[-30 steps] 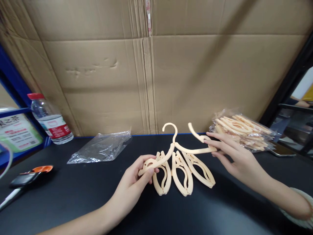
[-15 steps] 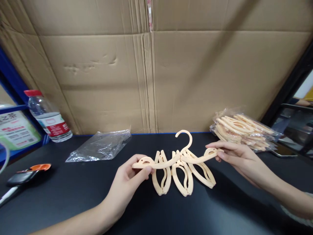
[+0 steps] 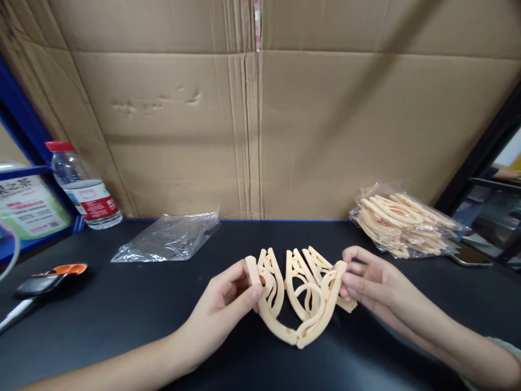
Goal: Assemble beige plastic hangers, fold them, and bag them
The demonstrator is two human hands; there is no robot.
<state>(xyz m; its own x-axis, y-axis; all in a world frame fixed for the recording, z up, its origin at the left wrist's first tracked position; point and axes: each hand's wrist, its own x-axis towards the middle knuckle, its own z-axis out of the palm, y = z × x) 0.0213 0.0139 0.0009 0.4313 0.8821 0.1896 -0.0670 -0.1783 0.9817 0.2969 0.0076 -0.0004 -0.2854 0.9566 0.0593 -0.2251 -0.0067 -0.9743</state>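
Observation:
Between my hands is a cream folding clothes hanger (image 3: 279, 327), its two arms bent up into a U with the hinge lowest and nearest me. My left hand (image 3: 228, 296) pinches the tip of the left arm between thumb and fingers. On the other side, my right hand (image 3: 368, 279) grips the tip of the right arm. The hanger's hook is folded in between the arms. Behind it, several folded hangers (image 3: 290, 271) of the same kind lie on the black table (image 3: 134, 326), partly hidden by the held one.
A clear plastic bag (image 3: 166, 239) lies flat at the back left. Bagged hangers (image 3: 402, 220) sit at the back right, beside a phone (image 3: 472, 256). At left stand a water bottle (image 3: 87, 187) and a black-and-orange object (image 3: 44, 281). A cardboard wall (image 3: 183, 136) closes off the back.
The held hanger went from spread arms with its hook standing up to arms folded upward and hook tucked in. My hands came closer together, still holding the arm tips.

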